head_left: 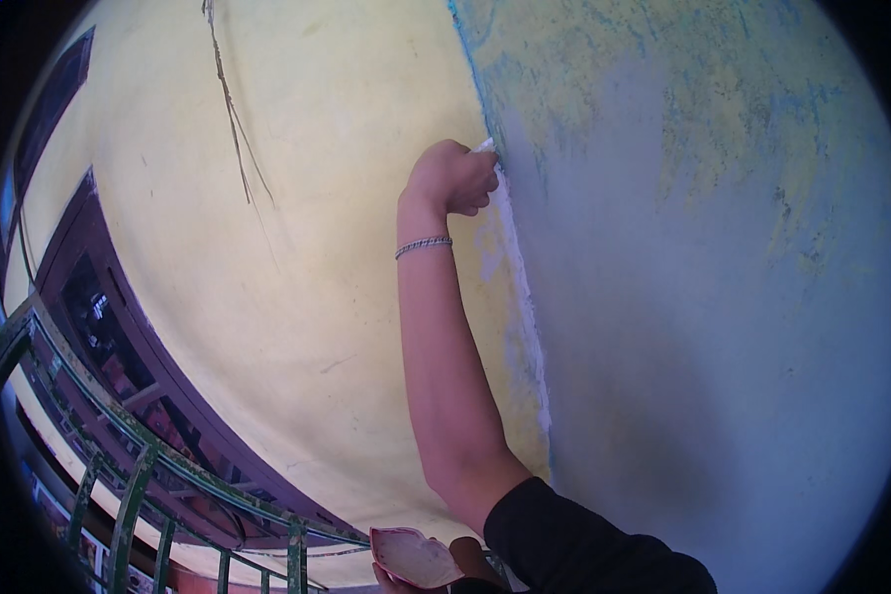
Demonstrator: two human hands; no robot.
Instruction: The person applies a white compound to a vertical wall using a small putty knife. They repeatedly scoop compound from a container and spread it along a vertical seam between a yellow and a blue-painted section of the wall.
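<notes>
Two hands are seen at work, one raised high and one kept low. The right hand (453,176) is held up against the corner where a cream wall (317,213) is met by a blue-grey wall (643,337). Its fingers are curled tightly inward; a small white piece (485,146) is seen at the fingertips, but whether it is a tool or a smear cannot be told. Below the hand, the corner is lined by a rough white strip (527,307), by which pale patches are left on the cream side.

The left hand (383,582) is mostly cut off by the lower edge. A pink-rimmed container (373,546) is gripped by its fingers at the left side, below the right elbow, and whitish material (421,557) is held inside it.

A braided bracelet (424,246) is worn on the right wrist, and the upper arm is covered by a dark sleeve (589,540). At the left, a brown-framed window (139,322) is partly crossed by a chipped green railing (134,505). Thin dark cords (230,109) are hung down the cream wall.
</notes>
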